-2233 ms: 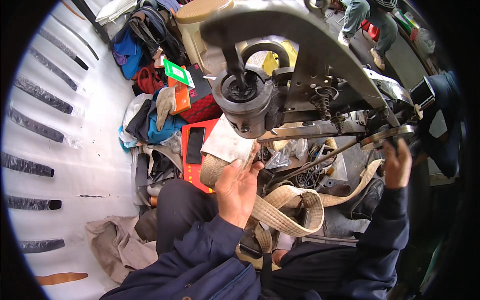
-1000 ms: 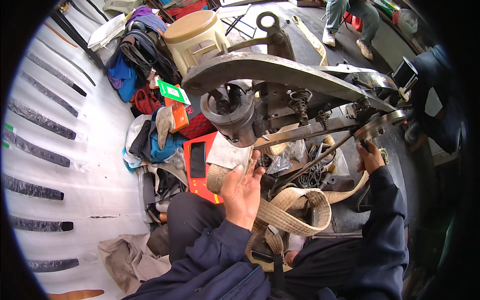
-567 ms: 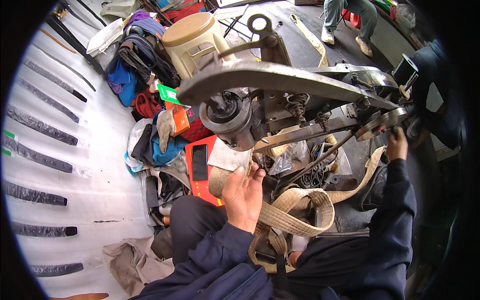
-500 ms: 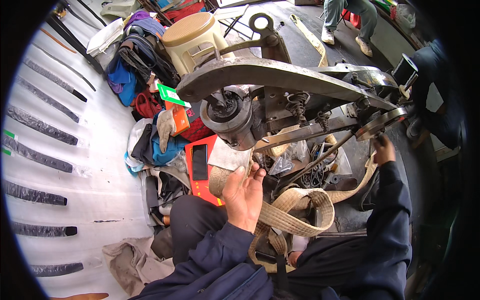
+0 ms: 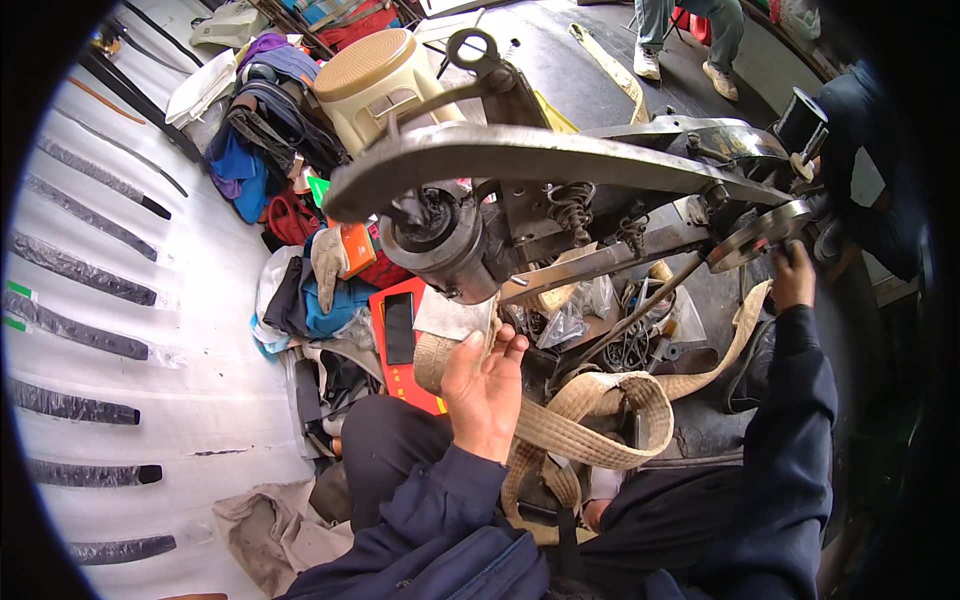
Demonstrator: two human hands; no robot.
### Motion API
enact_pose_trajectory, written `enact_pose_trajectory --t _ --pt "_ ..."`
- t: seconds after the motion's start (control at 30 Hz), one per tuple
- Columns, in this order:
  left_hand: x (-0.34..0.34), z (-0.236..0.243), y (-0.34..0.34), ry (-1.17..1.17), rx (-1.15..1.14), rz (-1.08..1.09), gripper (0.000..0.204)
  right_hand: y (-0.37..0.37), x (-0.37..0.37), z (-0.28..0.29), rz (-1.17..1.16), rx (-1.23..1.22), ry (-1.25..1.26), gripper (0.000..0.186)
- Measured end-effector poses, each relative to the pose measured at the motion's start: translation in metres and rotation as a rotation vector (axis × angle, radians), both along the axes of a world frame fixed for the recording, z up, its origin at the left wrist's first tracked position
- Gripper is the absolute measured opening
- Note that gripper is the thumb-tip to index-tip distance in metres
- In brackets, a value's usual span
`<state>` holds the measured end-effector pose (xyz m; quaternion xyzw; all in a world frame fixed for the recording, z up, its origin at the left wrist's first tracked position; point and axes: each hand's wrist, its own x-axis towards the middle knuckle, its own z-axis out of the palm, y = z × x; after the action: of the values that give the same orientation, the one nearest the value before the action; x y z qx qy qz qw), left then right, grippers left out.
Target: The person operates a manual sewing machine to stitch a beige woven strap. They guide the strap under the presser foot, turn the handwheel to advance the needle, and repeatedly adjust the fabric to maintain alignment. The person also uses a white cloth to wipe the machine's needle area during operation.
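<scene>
A hand-cranked sewing machine (image 5: 560, 150) of bare metal stands before me, its long curved arm running from left to right. Under its round, dark head, a beige woven webbing strap (image 5: 435, 360) meets a pale grey-white fabric piece (image 5: 452, 315). My left hand (image 5: 485, 390) holds these by the edge, palm up, thumb against the fabric and fingers curled. At the right end my right hand (image 5: 795, 278) is closed at the rim of the handwheel (image 5: 758, 238); its grip point is partly hidden. More strap (image 5: 600, 430) loops down between my legs and off to the right.
A smartphone (image 5: 399, 328) lies on a red sheet (image 5: 390, 375) left of the strap. Bags and clothes (image 5: 280, 110) pile up beside a beige stool (image 5: 375, 80). Wrapped dark strips (image 5: 85, 270) line the white surface at left. Another person's legs (image 5: 690, 30) show at the back.
My right hand has moved up and right with the handwheel's rim. My left hand stays nearly in place on the strap. The view has shifted slightly, and the machine head now covers most of a green card.
</scene>
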<state>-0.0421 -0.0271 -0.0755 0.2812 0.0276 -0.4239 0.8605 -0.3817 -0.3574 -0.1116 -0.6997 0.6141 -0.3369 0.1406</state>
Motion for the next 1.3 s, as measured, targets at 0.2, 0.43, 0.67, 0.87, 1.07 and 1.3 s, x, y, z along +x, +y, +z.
enact_pose_trajectory --t 0.2,0.43,0.67,0.87,1.07,1.3 --pt "-0.001 -0.003 -0.001 -0.002 -0.018 -0.007 0.025 0.08 0.065 0.029 0.37 0.674 -0.344 0.036" --pt "0.0 0.002 -0.004 -0.013 0.002 0.022 0.028 0.023 0.014 0.083 0.123 0.011 -0.186 0.018" --pt "0.002 0.0 -0.004 0.01 -0.023 0.005 0.029 0.018 0.019 -0.02 0.154 0.045 0.057 0.026" --pt "0.001 -0.001 -0.005 -0.003 -0.037 0.002 0.029 0.093 0.072 0.046 0.479 0.54 -0.503 0.048" --pt "0.003 -0.001 -0.006 0.004 -0.058 -0.004 0.028 0.027 0.016 0.083 0.157 0.046 -0.238 0.014" --pt "0.005 -0.004 -0.006 0.026 -0.055 -0.026 0.029 0.012 0.007 -0.031 0.061 0.145 0.026 0.029"
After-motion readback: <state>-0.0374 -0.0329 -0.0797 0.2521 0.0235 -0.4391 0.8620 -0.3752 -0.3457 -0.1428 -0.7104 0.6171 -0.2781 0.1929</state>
